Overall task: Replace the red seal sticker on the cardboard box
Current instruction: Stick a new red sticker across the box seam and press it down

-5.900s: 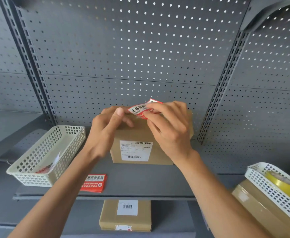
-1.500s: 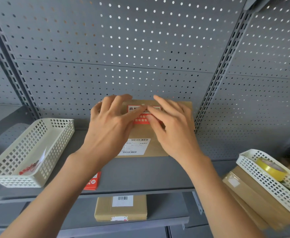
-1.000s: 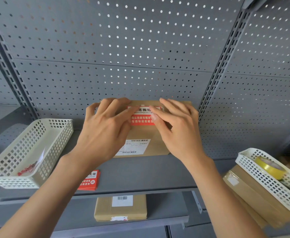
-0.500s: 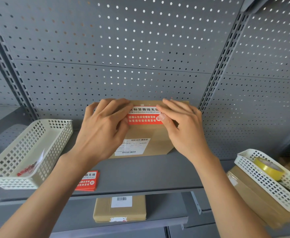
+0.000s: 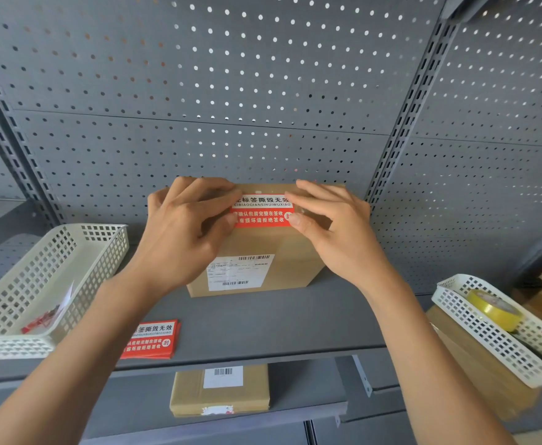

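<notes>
A brown cardboard box (image 5: 282,252) with a white shipping label stands on the grey shelf (image 5: 279,322) against the pegboard. A red and white seal sticker (image 5: 261,211) lies flat across the box's top front edge. My left hand (image 5: 186,232) rests on the box's left side, its fingertips pressing the sticker's left end. My right hand (image 5: 334,226) presses the sticker's right end with spread fingers. Neither hand grips anything.
A stack of red seal stickers (image 5: 151,340) lies near the shelf's front edge. A white basket (image 5: 80,252) with red scraps sits left. Another white basket (image 5: 488,342) with yellow tape (image 5: 494,311) rests on boxes at right. A second box (image 5: 220,390) sits on the lower shelf.
The sticker went from being held above the box to lying flat on it. Both hands slid apart along it, uncovering more of its face.
</notes>
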`<act>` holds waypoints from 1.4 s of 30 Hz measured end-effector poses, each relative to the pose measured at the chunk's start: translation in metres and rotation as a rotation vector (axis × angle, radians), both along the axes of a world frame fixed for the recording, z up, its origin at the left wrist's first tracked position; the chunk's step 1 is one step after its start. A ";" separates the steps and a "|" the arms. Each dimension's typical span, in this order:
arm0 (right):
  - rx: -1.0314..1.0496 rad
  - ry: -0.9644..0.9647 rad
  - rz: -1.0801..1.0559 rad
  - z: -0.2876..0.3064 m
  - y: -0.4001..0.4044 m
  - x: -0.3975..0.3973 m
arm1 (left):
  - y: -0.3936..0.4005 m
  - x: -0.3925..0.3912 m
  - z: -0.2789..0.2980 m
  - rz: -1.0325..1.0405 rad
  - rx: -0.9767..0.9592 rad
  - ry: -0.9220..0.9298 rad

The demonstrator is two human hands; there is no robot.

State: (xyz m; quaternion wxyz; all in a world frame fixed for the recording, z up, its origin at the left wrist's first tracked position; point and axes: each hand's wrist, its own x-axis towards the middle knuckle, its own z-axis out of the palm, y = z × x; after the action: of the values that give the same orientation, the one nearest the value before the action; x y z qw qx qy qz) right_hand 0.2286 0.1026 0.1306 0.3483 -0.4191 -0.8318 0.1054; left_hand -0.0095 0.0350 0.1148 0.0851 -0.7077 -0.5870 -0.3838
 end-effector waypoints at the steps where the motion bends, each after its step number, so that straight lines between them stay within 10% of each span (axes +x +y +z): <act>1: -0.013 0.006 0.009 0.001 0.000 0.001 | -0.001 -0.002 -0.001 -0.012 -0.003 -0.009; 42: -0.030 0.249 -0.128 0.008 0.001 -0.022 | 0.005 0.013 0.009 0.069 0.073 -0.255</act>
State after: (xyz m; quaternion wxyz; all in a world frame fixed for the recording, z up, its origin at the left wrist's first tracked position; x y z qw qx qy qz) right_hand 0.2067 0.1037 0.1383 0.4484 -0.4603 -0.7520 0.1467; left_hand 0.0039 0.0398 0.1236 0.0487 -0.6290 -0.6029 -0.4884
